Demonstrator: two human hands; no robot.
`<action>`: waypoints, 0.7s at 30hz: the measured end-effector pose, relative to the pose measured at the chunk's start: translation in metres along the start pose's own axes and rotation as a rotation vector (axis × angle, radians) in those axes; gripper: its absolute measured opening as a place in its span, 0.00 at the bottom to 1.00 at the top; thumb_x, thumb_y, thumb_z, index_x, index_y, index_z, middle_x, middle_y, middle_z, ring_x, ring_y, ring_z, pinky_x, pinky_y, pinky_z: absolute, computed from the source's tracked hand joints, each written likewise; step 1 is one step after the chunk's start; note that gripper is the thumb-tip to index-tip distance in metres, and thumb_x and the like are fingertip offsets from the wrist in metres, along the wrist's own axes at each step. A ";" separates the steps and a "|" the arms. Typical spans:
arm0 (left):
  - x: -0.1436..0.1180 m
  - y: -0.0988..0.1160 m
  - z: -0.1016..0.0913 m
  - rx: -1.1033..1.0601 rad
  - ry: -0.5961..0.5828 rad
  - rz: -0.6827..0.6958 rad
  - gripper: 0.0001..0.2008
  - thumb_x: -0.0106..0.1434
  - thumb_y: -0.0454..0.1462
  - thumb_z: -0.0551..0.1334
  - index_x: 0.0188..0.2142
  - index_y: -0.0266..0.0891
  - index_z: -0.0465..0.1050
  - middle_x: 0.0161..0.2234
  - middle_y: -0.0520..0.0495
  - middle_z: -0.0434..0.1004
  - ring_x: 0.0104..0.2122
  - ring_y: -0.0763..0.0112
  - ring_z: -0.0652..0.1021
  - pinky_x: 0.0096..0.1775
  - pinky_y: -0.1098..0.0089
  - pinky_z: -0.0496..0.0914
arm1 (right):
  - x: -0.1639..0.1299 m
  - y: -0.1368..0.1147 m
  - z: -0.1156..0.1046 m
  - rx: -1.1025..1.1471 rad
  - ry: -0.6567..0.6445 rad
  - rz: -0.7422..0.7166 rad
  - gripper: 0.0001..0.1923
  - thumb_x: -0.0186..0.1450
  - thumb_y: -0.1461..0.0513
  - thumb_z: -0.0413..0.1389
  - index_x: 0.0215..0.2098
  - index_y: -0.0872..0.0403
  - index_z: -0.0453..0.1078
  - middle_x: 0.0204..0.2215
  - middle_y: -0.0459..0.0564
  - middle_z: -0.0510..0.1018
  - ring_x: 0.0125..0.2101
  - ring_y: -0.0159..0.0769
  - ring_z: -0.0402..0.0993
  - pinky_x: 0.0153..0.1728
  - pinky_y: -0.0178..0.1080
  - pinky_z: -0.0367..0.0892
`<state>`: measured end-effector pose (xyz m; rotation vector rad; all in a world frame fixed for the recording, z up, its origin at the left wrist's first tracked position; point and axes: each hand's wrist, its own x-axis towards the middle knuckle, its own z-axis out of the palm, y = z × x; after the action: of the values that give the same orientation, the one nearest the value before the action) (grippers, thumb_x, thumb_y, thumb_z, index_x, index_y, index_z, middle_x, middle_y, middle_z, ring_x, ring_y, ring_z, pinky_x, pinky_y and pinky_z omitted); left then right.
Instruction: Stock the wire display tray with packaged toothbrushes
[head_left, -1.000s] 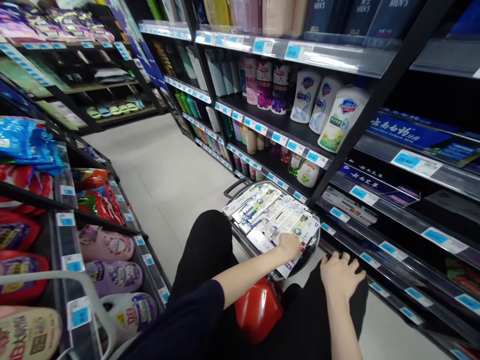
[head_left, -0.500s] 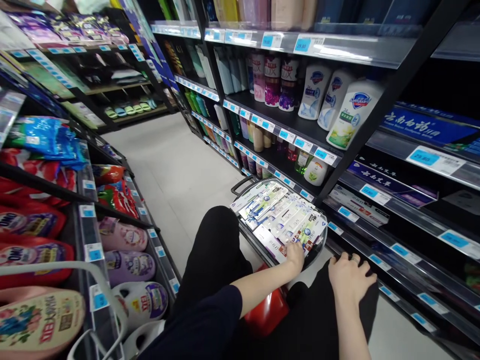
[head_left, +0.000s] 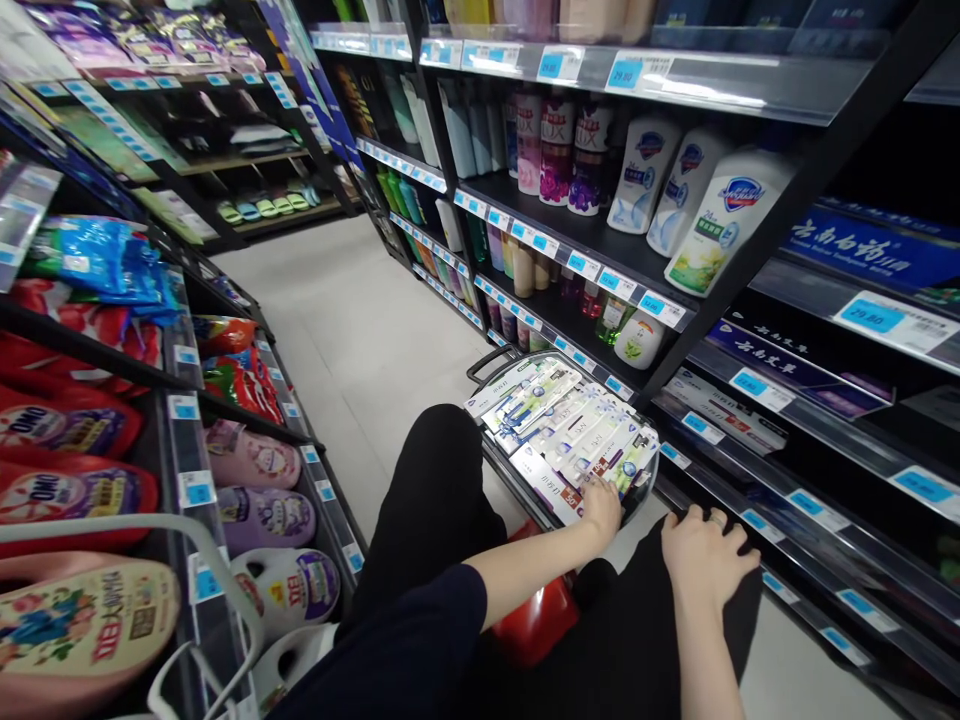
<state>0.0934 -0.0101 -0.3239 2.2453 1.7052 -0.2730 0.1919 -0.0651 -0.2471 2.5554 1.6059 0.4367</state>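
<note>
A dark shopping basket (head_left: 491, 460), its loop handle raised at the far side, stands on the floor before my knees. White toothpaste boxes (head_left: 546, 482) and clear-fronted toothbrush packs (head_left: 534, 400) fill it to the top, lying in rows. My left hand (head_left: 602, 512) reaches across to the basket's near right corner. Its fingers are slightly apart and rest on the packs beside a red-labelled box; their tips are partly hard to make out. My right hand (head_left: 705, 560), with a ring on one finger, lies spread over my right knee and holds nothing.
Shelves with body wash bottles (head_left: 716, 220) and toothpaste boxes (head_left: 847, 240) rise close on the right. On the left are detergent bottles (head_left: 75, 620) and bagged goods (head_left: 105, 260). A red object (head_left: 536, 620) sits beneath me. The tiled aisle (head_left: 322, 310) runs ahead.
My left hand has moved slightly right and up along the packs at the basket's near corner. The right hand stays on the knee. The view has shifted a little.
</note>
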 end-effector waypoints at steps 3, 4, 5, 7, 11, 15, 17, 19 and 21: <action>-0.001 -0.025 -0.022 -0.025 0.097 0.068 0.21 0.64 0.40 0.49 0.51 0.28 0.66 0.47 0.28 0.68 0.48 0.51 0.69 0.47 0.54 0.63 | 0.002 0.000 0.001 0.017 0.043 0.000 0.18 0.64 0.57 0.45 0.38 0.61 0.72 0.44 0.61 0.69 0.50 0.57 0.58 0.49 0.57 0.53; -0.001 -0.038 -0.030 -0.039 0.121 0.075 0.21 0.64 0.41 0.50 0.51 0.28 0.65 0.48 0.28 0.68 0.49 0.52 0.68 0.48 0.54 0.63 | 0.004 -0.003 0.000 0.033 0.052 -0.037 0.18 0.65 0.58 0.44 0.39 0.61 0.71 0.44 0.61 0.69 0.50 0.55 0.59 0.50 0.56 0.53; 0.001 -0.052 -0.035 -0.046 0.140 0.069 0.23 0.63 0.41 0.50 0.52 0.28 0.64 0.50 0.28 0.66 0.50 0.51 0.67 0.49 0.54 0.63 | 0.006 -0.008 -0.001 0.060 0.039 -0.099 0.18 0.66 0.58 0.43 0.39 0.61 0.70 0.43 0.61 0.69 0.49 0.53 0.60 0.50 0.53 0.55; 0.005 -0.081 -0.041 -0.048 0.176 0.038 0.28 0.63 0.42 0.50 0.58 0.26 0.57 0.56 0.26 0.60 0.55 0.49 0.63 0.53 0.52 0.59 | 0.014 -0.026 0.000 0.145 -0.073 -0.245 0.18 0.67 0.58 0.42 0.43 0.60 0.68 0.43 0.60 0.69 0.47 0.46 0.63 0.47 0.45 0.59; 0.015 -0.117 -0.029 -0.049 0.149 0.000 0.32 0.64 0.44 0.49 0.62 0.24 0.49 0.63 0.26 0.49 0.62 0.46 0.54 0.58 0.52 0.54 | 0.030 -0.076 0.015 0.248 -0.408 -0.233 0.21 0.66 0.57 0.47 0.51 0.63 0.62 0.43 0.64 0.68 0.44 0.41 0.69 0.41 0.36 0.64; 0.025 -0.116 -0.014 -0.052 0.152 -0.058 0.34 0.63 0.46 0.49 0.63 0.26 0.50 0.64 0.27 0.47 0.61 0.44 0.55 0.58 0.51 0.54 | 0.037 -0.110 0.040 0.236 -0.430 -0.118 0.20 0.66 0.64 0.42 0.53 0.69 0.58 0.43 0.70 0.66 0.40 0.42 0.72 0.38 0.37 0.66; 0.029 -0.110 -0.011 -0.066 0.150 -0.100 0.37 0.62 0.52 0.50 0.62 0.30 0.52 0.64 0.27 0.47 0.62 0.41 0.54 0.58 0.46 0.50 | 0.037 -0.115 0.048 0.238 -0.420 -0.081 0.21 0.67 0.67 0.36 0.55 0.70 0.55 0.43 0.72 0.66 0.39 0.42 0.73 0.37 0.38 0.67; 0.033 -0.104 -0.011 -0.091 0.141 -0.128 0.41 0.58 0.58 0.50 0.62 0.32 0.54 0.64 0.27 0.46 0.62 0.37 0.51 0.59 0.42 0.45 | 0.038 -0.115 0.052 0.247 -0.422 -0.061 0.21 0.67 0.66 0.35 0.54 0.70 0.55 0.42 0.71 0.66 0.38 0.42 0.74 0.36 0.37 0.67; 0.036 -0.100 -0.012 -0.129 0.129 -0.148 0.45 0.55 0.62 0.50 0.62 0.33 0.54 0.64 0.27 0.45 0.63 0.35 0.48 0.59 0.41 0.43 | 0.040 -0.112 0.052 0.260 -0.440 -0.046 0.19 0.68 0.65 0.37 0.52 0.68 0.57 0.41 0.70 0.67 0.38 0.42 0.74 0.36 0.37 0.67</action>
<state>0.0070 0.0505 -0.3376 2.0883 1.9012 -0.0491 0.1254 0.0244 -0.3143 2.5356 1.6281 -0.3410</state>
